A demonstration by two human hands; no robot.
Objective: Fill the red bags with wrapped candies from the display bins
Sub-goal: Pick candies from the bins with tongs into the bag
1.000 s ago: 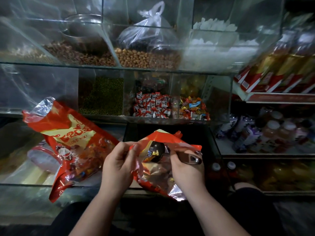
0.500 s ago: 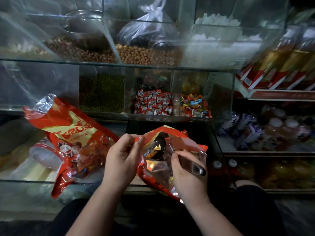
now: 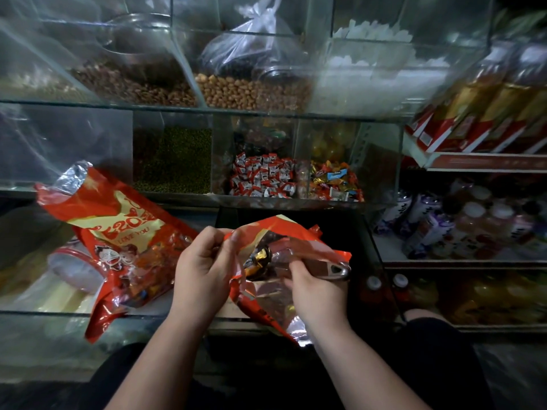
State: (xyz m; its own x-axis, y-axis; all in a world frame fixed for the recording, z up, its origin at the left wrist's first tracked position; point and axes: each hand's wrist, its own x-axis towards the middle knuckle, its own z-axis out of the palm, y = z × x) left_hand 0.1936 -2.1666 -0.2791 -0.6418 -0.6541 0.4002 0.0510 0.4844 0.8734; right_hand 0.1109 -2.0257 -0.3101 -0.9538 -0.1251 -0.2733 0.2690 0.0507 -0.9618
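Observation:
A red foil bag (image 3: pixel 284 232) is held open at centre, low in front of the bins. My left hand (image 3: pixel 204 267) pinches its left rim. My right hand (image 3: pixel 313 288) grips the handle of a metal scoop (image 3: pixel 331 269), whose bowl sits tilted inside the bag mouth with gold-wrapped candies (image 3: pixel 257 258) in it. A second red bag (image 3: pixel 124 247), printed "LOVE YOU" and holding candies, lies on the glass shelf at left. Behind, one glass bin holds red-and-white wrapped candies (image 3: pixel 263 179) and the one beside it mixed colourful candies (image 3: pixel 334 182).
Upper glass bins hold peanuts (image 3: pixel 251 90), brown nuts (image 3: pixel 130 87) and white pieces (image 3: pixel 370 66). A bin of green beans (image 3: pixel 171 161) stands left of the candies. Shelves of bottles (image 3: pixel 461 229) and red boxes (image 3: pixel 479 119) fill the right. A lidded tub (image 3: pixel 74 267) lies under the left bag.
The scoop has tipped a little further into the bag mouth, and my left hand has shifted its pinch on the rim. The bag at left has not moved.

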